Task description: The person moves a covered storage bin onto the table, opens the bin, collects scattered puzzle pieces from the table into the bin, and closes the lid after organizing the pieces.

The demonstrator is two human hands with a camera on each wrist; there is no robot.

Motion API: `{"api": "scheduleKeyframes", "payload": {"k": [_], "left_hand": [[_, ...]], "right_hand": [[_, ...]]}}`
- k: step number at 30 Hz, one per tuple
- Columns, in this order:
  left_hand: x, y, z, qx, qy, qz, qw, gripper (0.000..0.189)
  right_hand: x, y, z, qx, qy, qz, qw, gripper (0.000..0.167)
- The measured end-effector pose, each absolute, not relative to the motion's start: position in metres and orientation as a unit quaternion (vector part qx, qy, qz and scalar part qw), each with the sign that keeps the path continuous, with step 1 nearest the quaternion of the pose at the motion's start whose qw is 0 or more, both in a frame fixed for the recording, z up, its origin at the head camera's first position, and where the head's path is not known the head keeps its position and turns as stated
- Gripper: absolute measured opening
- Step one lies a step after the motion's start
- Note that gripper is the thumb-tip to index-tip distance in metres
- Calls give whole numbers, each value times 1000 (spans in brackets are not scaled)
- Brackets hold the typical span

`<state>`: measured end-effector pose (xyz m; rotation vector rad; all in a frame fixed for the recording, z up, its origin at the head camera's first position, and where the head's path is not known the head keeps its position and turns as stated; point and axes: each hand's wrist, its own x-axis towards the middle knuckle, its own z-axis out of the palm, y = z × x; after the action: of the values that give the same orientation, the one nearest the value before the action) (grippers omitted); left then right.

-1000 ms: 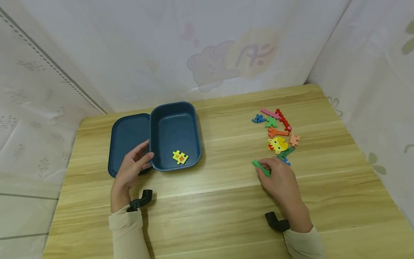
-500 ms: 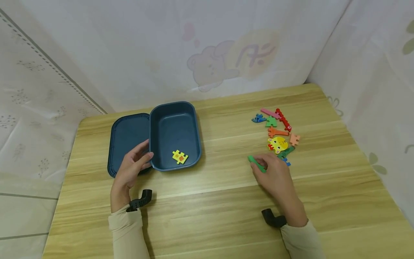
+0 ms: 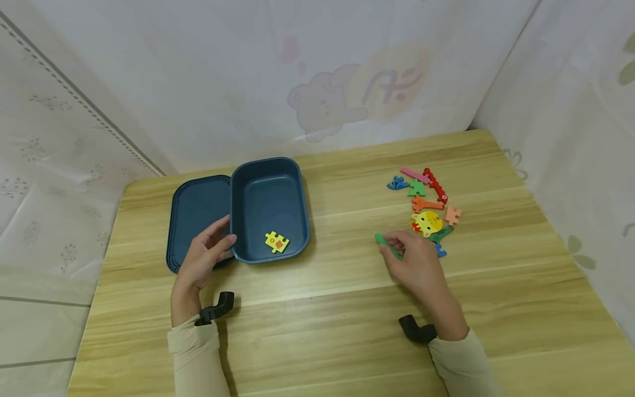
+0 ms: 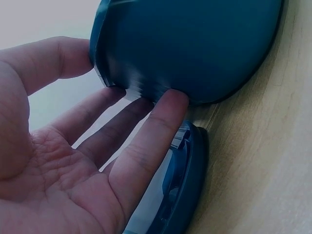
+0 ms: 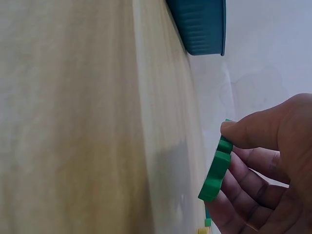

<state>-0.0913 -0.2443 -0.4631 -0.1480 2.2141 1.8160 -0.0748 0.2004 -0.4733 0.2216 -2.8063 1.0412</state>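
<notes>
Right hand (image 3: 418, 263): fingers clamped on green piece (image 5: 217, 169), its slimness apparently suiting a pinch. Left hand (image 3: 200, 253): fingers apart, touching blue box (image 3: 270, 201), probably steadying it.

A small, thick green puzzle piece (image 5: 216, 173) with a wavy edge slants in the right hand (image 3: 418, 266), pinched between thumb and fingers, right of the box. The dark blue, round-cornered box (image 3: 268, 201) stands open, the left hand (image 3: 202, 256) touching its left side; a yellow puzzle piece (image 3: 276, 242) lies in its near part.
</notes>
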Motion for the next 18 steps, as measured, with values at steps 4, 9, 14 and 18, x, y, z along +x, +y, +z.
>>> {"api": "scheduleKeyframes", "payload": {"k": [4,9,14,18], "left_hand": [[-91,-244,-465,-53,764,628,138,63],[-91,-244,-465,-55,765,627,137,63],[-91,-245,-464,-52,766,626,139,63],[-91,-245,-464,-51,766,626,139,63]], "right_hand": [[-79,198,-473,79,-932,346,66,14],[-82,194,-471,81,-931,351,62,15],[-86,188,-469,84,-930,353,61,16],[-90,182,-467,81,-930,353,57,16]]}}
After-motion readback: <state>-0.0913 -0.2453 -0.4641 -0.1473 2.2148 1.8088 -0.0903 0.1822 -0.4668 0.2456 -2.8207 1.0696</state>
